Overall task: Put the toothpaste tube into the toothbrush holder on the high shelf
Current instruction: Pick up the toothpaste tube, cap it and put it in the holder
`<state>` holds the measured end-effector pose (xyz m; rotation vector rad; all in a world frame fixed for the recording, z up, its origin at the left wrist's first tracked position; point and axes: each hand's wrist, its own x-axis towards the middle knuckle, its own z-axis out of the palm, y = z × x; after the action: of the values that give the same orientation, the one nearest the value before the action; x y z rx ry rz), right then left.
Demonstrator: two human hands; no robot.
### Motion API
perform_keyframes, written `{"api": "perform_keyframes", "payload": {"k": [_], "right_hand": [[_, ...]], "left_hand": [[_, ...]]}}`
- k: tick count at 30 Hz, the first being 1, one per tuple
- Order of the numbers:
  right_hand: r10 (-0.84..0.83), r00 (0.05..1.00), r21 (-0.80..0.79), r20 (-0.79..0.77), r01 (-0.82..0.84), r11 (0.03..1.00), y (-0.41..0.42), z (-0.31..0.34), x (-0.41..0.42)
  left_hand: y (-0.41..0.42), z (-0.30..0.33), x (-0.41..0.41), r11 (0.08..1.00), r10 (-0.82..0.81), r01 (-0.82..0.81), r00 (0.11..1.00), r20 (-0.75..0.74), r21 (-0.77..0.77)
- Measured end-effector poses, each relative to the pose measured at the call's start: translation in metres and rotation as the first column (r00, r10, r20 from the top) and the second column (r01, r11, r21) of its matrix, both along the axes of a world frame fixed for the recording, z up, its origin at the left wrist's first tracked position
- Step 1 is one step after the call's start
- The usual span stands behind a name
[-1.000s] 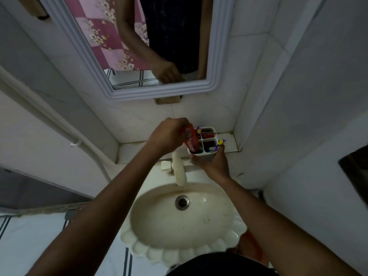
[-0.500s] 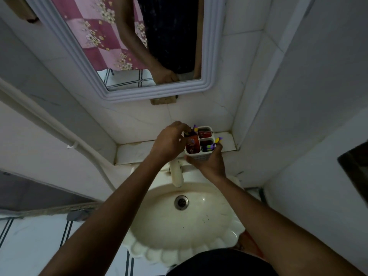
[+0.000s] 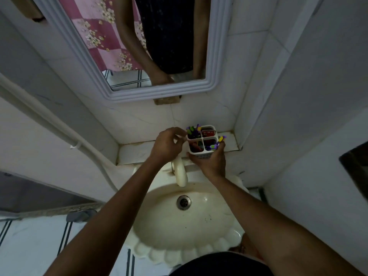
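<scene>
The white four-compartment toothbrush holder (image 3: 201, 156) is at the front edge of the tiled shelf (image 3: 137, 151) above the sink. My right hand (image 3: 212, 163) grips it from below and from the front. The red toothpaste tube (image 3: 196, 146) stands sunk in the near-left compartment. My left hand (image 3: 168, 145) hovers just left of the holder, fingers loosely curled by its rim and holding nothing. Purple and green toothbrushes (image 3: 192, 130) fill the far-left compartment, and more toothbrushes (image 3: 218, 142) stick out on the right.
A cream tap (image 3: 180, 174) hangs under the holder over the shell-edged sink (image 3: 185, 248). A framed mirror (image 3: 163, 92) is on the wall above. A tiled side wall (image 3: 258, 116) closes the shelf's right end, and a pipe (image 3: 59, 126) runs down the left.
The toothpaste tube went from my left hand down into the holder's near-left compartment. My left hand let go and drew slightly left. My right hand kept its hold on the holder.
</scene>
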<state>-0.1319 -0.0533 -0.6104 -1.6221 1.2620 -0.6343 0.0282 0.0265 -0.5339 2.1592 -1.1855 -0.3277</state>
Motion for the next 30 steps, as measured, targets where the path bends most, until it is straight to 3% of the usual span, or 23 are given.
{"api": "perform_keyframes", "payload": {"k": [7,16,22,30], "right_hand": [[-0.036,0.998,-0.022,0.045,0.037,0.999,0.002,0.006,0.004],[-0.098,0.987,-0.159,0.125,0.117,0.98,-0.005,0.041,-0.004],[-0.094,0.961,-0.288,0.259,0.169,0.943,-0.016,0.098,-0.027],[0.0,0.9,-0.414,0.436,0.201,0.888,-0.015,0.218,-0.077]], "left_hand": [[0.027,-0.003,0.006,0.995,0.049,-0.056,0.995,-0.085,-0.078],[0.03,0.014,-0.001,0.983,0.068,-0.073,0.997,-0.038,-0.166],[0.032,0.059,-0.023,0.976,0.071,-0.061,0.997,0.039,-0.21],[0.04,0.157,-0.075,0.921,0.174,-0.086,0.963,0.204,-0.379]]}}
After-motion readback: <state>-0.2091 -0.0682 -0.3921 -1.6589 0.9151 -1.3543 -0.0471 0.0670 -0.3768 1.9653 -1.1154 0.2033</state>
